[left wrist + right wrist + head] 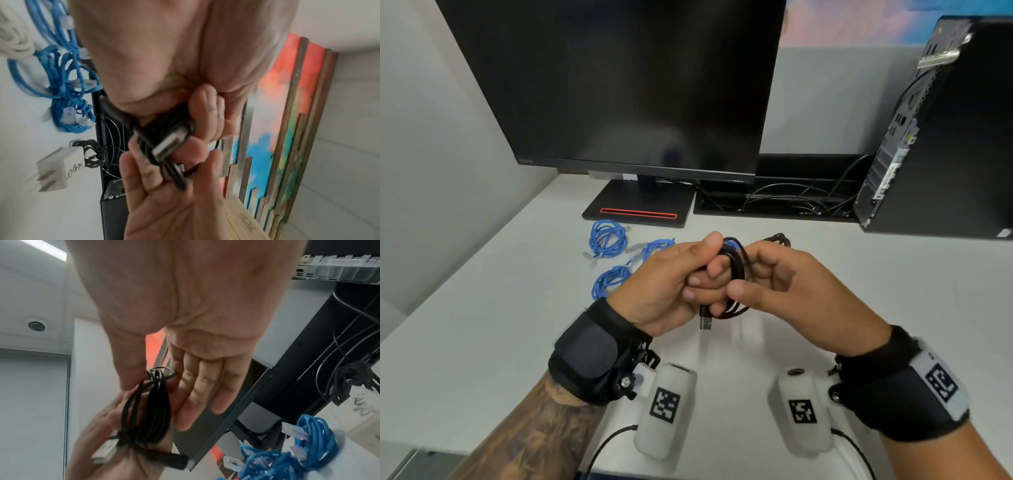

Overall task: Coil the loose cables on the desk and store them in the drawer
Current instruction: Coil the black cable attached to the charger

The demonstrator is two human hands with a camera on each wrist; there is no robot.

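Black USB cable [734,274] coil gripped by both hands (wrist view alone shows white charger [59,165]).

A black monitor [616,82] with a dark screen stands at the back of the white desk [482,308], its flat black base [638,207] marked by a red-outlined slot. To the right of the monitor, a black recessed cable tray [774,202] in the desk surface holds several thin dark wires. Further right of the monitor stands a black desktop computer tower [945,137], its rear panel of ports turned toward the monitor. Behind the monitor runs a pale grey partition [835,99], and above it shows a painted wall panel [287,113] in orange, blue and green.
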